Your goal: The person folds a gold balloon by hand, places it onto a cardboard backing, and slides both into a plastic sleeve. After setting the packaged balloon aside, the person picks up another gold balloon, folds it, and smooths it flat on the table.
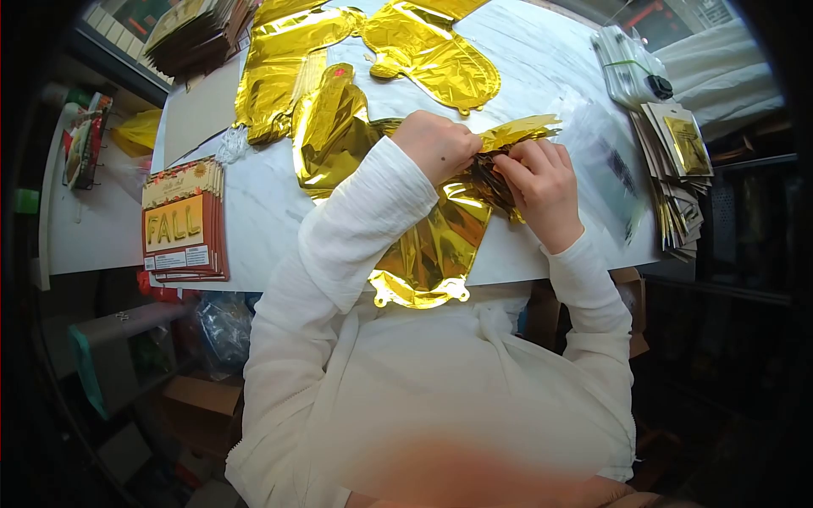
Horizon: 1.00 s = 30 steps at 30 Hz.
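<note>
The person sits at the near edge of a white table (271, 212) and works with both hands close together over its middle. The left hand (436, 144) is closed, with the fingers curled, and it pinches the crumpled end of a gold foil balloon (432, 245). The right hand (542, 182) is just beside it, almost touching, and its fingertips (512, 165) also pinch the same folded foil. The balloon is flat, without air. It runs from the hands down toward the person and its lower end hangs over the near edge of the table, against the white sweater. A thin strip of the foil (517, 131) sticks out to the right above the right hand.

More flat gold foil balloons (339, 59) lie spread at the far side of the table, some overlapping each other. At the left near corner there is a stack of packages printed with the word FALL (179, 222). At the right edge stands a pile of packaged gold balloons (682, 169), and behind it, at the far right corner, a bundle of clear plastic bags (631, 63). A clear plastic bag (605, 165) lies on the table just to the right of the right hand. At the far left corner there is a dark stack of cards (199, 34).
</note>
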### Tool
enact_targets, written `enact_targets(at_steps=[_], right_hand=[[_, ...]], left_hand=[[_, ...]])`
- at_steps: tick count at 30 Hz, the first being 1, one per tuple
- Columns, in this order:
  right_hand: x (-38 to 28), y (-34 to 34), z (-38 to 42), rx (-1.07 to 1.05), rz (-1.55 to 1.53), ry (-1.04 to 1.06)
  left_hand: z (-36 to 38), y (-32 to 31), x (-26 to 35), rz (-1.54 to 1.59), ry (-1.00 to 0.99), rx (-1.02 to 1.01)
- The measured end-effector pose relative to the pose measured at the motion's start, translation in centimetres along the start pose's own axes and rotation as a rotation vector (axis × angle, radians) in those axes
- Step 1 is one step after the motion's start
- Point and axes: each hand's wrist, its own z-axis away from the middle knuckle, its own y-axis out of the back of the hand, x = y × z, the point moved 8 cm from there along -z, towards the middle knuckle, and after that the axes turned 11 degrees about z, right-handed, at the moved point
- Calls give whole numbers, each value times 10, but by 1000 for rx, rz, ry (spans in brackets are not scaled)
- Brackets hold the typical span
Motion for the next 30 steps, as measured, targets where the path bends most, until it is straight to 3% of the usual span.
enact_targets(at_steps=[4,10,13,16,19,21,25,30], right_hand=[[-3,0,-3,-20,120,-11],[5,-16,-9,-77,-12,-33],[11,-25,-11,-6,-76,7],[15,-39,1,-97,-46,88],[14,-35,7,-71,-62,48],[23,-33,9,-121,-112,-93],[20,-12,8,-40,-228,-63],[27,-21,7,-121,-293,-109]], left_hand=[[0,0,-1,17,3,9],[0,-5,-1,-24,1,-6],[1,0,-4,-1,3,38],[0,2,-3,25,-1,53],[0,3,-2,14,2,20],[1,4,-2,48,4,31],[0,0,-3,49,17,0],[0,-1,-3,34,17,9]])
